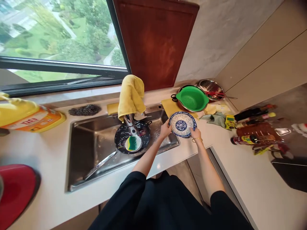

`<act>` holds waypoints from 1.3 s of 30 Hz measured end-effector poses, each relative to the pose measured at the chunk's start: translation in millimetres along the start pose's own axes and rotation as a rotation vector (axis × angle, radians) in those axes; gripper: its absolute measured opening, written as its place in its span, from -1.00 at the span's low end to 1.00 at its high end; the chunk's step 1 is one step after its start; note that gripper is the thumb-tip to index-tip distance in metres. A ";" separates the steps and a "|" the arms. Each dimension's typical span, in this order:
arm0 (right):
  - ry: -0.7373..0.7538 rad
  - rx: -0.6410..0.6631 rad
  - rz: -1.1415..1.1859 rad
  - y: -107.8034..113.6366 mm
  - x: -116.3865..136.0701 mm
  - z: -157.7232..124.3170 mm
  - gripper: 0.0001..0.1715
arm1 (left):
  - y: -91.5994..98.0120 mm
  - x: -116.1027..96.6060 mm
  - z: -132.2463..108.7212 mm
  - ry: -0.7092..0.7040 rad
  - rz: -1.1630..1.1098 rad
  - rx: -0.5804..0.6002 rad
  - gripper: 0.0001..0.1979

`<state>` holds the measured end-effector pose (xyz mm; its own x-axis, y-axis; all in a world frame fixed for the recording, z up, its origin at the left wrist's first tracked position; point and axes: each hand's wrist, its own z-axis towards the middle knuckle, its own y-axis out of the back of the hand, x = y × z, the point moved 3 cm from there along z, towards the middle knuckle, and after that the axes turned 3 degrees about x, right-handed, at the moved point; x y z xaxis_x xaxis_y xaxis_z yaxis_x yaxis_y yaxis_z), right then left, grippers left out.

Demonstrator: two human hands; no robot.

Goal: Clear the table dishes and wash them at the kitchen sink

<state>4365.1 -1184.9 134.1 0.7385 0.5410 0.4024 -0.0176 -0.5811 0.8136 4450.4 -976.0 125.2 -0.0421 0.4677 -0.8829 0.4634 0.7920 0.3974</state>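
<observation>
At your far left, a red rounded object (18, 191) sits on the white counter (45, 153), and behind it a yellow jug (31, 116) with an orange label lies in view below the window (59, 35). Next comes a dark, coarse, tangled pad (85, 110) behind the stainless-steel sink (81, 140). In the sink you have a black frying pan (120, 138), wet and spattered with suds, its metal handle pointing toward the near left corner. A white bowl (139, 144) sits in the pan, with 1 green-and-yellow sponge (132, 143) in it. A yellow cloth (131, 95) drapes over the faucet (129, 120) above the pan, and a dark red board (155, 44) stands behind.

Your left hand (166, 129) pinches the left rim of a blue-and-white patterned plate (181, 124). You hold the plate face up over the sink's right edge, in front of the green colander (192, 99). Your right hand (196, 133), with a gold bracelet (197, 139) at the wrist, grips the lower right rim, thumb on the face; the fingers beneath are hidden.

Beyond, the colander nests in a metal vessel beside a steel bowl (209, 85) with red utensils (214, 94). Farther right are a gray-green cloth item (217, 118), a yellow package (229, 122) and several bottles.
</observation>
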 end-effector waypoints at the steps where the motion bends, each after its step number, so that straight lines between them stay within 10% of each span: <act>1: -0.019 -0.003 0.001 -2.2 -5.9 4.8 -0.52 | -1.8 -6.5 6.6 -0.017 0.027 0.015 -0.45; 12: -0.120 -0.085 -0.127 -9.2 -29.0 11.9 -0.36 | -37.7 -12.9 30.7 0.008 0.175 0.008 -0.50; 18: -0.048 -0.314 -0.162 -12.4 1.1 -39.7 -0.31 | -9.8 54.2 0.7 0.039 -0.252 -0.040 -0.64; 21: 0.262 -0.163 -0.053 -60.7 43.9 -62.7 -0.50 | 44.6 115.7 -41.3 0.217 -0.184 -0.302 -0.66; 25: 0.703 0.428 0.072 -182.7 119.1 -95.9 -0.64 | 119.0 183.6 -105.1 0.458 0.080 -0.596 -0.66; 28: 0.722 0.720 -0.022 -276.3 165.9 -125.2 -0.40 | 153.8 217.2 -137.6 0.639 0.070 -0.673 -0.59; 31: 0.658 0.750 -0.186 -340.8 197.7 -149.2 -0.15 | 165.4 240.8 -150.4 0.807 -0.181 -0.620 -0.63; 39: 0.674 0.758 -0.428 -381.0 215.8 -141.8 -0.17 | 157.2 266.1 -140.4 0.862 -0.704 -0.478 -0.63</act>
<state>4435.6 -760.6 -29.6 0.0611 0.8735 0.4829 0.7408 -0.3639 0.5646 4387.8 -672.0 -12.2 -0.8136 -0.1603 -0.5588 -0.2641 0.9583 0.1096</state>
